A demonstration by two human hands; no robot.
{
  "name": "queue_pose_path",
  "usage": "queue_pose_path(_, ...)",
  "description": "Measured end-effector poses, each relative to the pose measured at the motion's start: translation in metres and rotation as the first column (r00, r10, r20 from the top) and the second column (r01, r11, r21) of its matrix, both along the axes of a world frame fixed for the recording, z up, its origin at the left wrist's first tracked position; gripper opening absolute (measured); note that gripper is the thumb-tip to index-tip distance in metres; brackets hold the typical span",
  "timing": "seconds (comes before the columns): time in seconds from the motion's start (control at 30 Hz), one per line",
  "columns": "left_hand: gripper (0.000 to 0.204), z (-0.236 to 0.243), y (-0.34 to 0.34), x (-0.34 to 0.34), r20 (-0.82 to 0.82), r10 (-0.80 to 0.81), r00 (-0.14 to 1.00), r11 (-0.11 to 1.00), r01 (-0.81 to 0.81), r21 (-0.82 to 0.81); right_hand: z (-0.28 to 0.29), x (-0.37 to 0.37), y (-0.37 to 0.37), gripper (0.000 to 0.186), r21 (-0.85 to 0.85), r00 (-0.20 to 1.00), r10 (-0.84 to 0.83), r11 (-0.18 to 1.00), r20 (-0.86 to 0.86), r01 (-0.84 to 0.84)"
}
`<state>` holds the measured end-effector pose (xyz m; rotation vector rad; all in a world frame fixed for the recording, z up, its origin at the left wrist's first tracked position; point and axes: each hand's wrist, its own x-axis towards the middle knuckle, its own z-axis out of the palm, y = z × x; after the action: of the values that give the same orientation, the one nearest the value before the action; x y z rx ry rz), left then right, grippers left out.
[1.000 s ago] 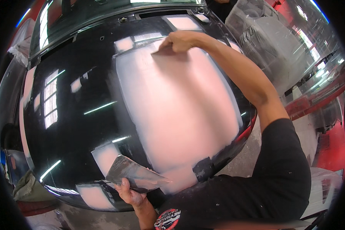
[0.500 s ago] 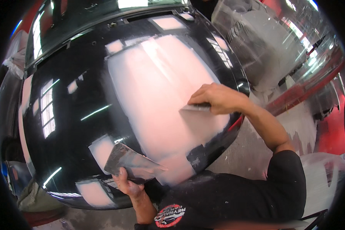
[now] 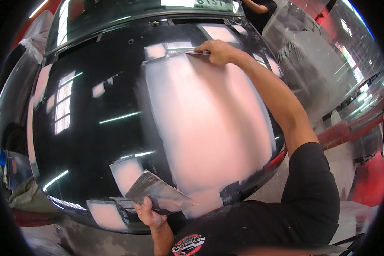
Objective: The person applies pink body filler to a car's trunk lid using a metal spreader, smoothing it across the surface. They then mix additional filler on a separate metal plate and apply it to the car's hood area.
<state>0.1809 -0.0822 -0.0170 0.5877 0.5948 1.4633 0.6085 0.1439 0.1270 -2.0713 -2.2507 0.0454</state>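
My right hand grips a putty spreader, its flat blade against the far edge of a large pink filler patch. That patch covers much of the right half of a black car hood. Near the hood's front edge, my left hand pinches a flat mixing board between thumb and fingers. Pink putty is smeared over the board's grey surface, which is tilted toward me. The fingers under the board are hidden.
Smaller pink patches, such as one at the front left, dot the hood. Beyond it rises the windshield. A plastic-wrapped object stands at the right, near a red beam. A co-worker's arm shows at the far right.
My right hand has swept the spreader away from me, from the near right part of the large patch to its far edge. My left hand still holds the board near the front edge.
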Motion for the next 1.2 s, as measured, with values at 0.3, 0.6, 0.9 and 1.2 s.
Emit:
queue_pose_path(0.3, 0.044, 0.001, 0.000, -0.004, -0.002, -0.022, 1.000, 1.000, 0.022, -0.023, -0.005, -0.016, -0.115, 0.058, -0.037, 0.993, 0.035, 0.999, -0.115, -0.040)
queue_pose_path(0.6, 0.045, -0.010, 0.007, -0.014, 0.077, -0.212, 0.974, 0.974, 0.205, 0.092, -0.019, -0.076, -0.281, 0.050, 0.024, 0.985, 0.081, 0.997, -0.150, -0.079)
queue_pose_path(0.9, 0.046, -0.012, 0.006, -0.004, -0.002, -0.096, 0.995, 0.989, 0.096, 0.111, 0.008, -0.024, -0.101, 0.064, 0.255, 0.995, 0.096, 0.963, -0.034, -0.084)
queue_pose_path(1.2, 0.047, -0.018, -0.003, -0.006, 0.002, -0.016, 1.000, 0.999, 0.015, 0.042, -0.001, -0.016, 0.010, 0.061, 0.078, 0.996, 0.081, 0.994, -0.032, -0.078)
